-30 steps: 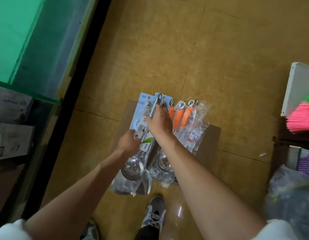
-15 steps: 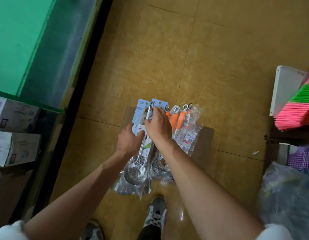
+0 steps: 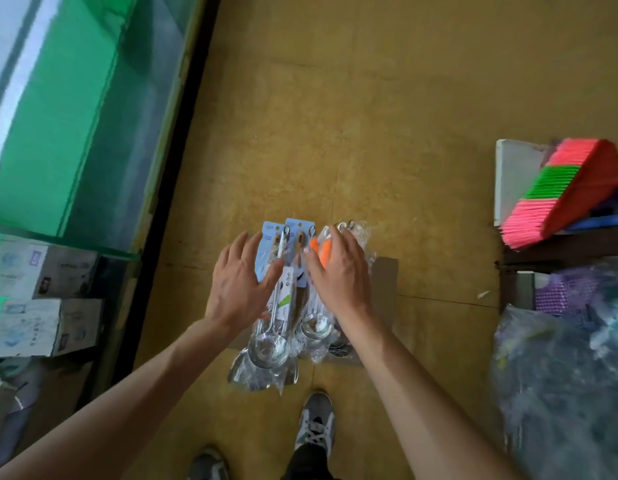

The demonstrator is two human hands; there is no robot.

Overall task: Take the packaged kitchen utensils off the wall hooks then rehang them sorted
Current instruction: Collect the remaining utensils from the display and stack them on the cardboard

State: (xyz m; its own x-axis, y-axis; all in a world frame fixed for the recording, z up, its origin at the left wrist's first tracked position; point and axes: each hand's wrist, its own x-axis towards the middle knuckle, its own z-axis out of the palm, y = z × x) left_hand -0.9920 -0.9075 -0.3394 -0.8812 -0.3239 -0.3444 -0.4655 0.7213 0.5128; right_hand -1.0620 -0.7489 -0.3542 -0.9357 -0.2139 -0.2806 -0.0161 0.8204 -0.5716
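A: Just the head view. Where are the utensils?

B: Off the hooks. The packets (image 3: pixel 312 329) lie fanned in a pile on a cardboard sheet (image 3: pixel 383 282) on the floor (image 3: pixel 300 133), with their hang-holes toward its far edge. The ladle (image 3: pixel 268 348) bowl and the sleeve ends beside it stick out past the near edge, not far from a shoe (image 3: pixel 314 424).

A: And the hands?

B: The left hand (image 3: pixel 240 289) is over the blue cards (image 3: pixel 271 237) on the left of the pile. The right hand (image 3: pixel 338 275) is over the orange handles (image 3: pixel 316 249) on the right. Both have their fingers (image 3: pixel 244 252) spread and nearly straight, and they grip nothing. I cannot tell whether the palms press the plastic or hover just above it.

A: What could go wrong from here?

B: Mostly the sorting could come undone. The sleeves are slick film and lie overlapped, so I'd expect a sideways sweep of either hand to slide one kind in among the other.

A: And lifting?

B: Same cause. If one packet is pulled from an overlapped fan, its neighbour probably drags along. The metal loops at the far edge could also snag a sleeve. Then a mixed bunch might go back on one hook.

A: Anything at the near edge?

B: The bowls overhang the cardboard close to the foot. A step forward could kick or crush them. Also, what lies under the top layer is hidden, so a kind may be miscounted.
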